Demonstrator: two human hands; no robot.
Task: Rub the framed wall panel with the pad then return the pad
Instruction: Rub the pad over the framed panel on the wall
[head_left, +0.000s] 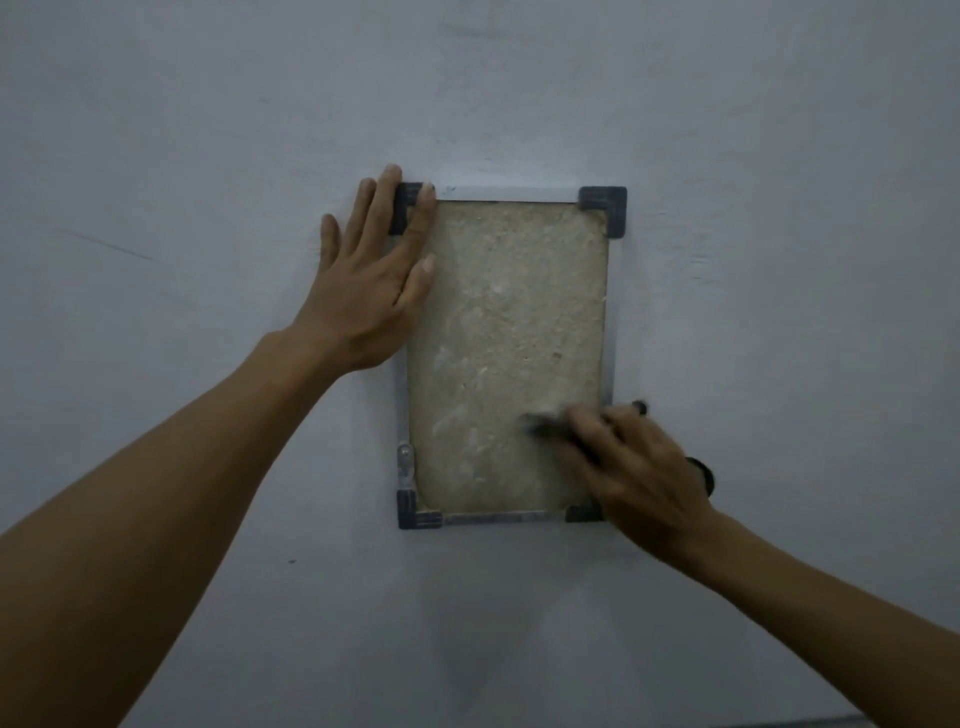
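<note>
A framed wall panel (506, 332) hangs upright on the wall, its rough beige surface edged by a thin metal frame with dark corner caps. My left hand (369, 280) lies flat and spread over the panel's upper left corner, fingers on the corner cap. My right hand (634, 467) presses a dark pad (545, 423) against the panel's lower right area; the hand and pad are blurred. Most of the pad is hidden under my fingers, with dark bits showing at the hand's right side.
A plain pale grey wall (779, 208) surrounds the panel on all sides. A small metal bracket (404, 460) sits on the frame's lower left edge. A faint scratch marks the wall at the left.
</note>
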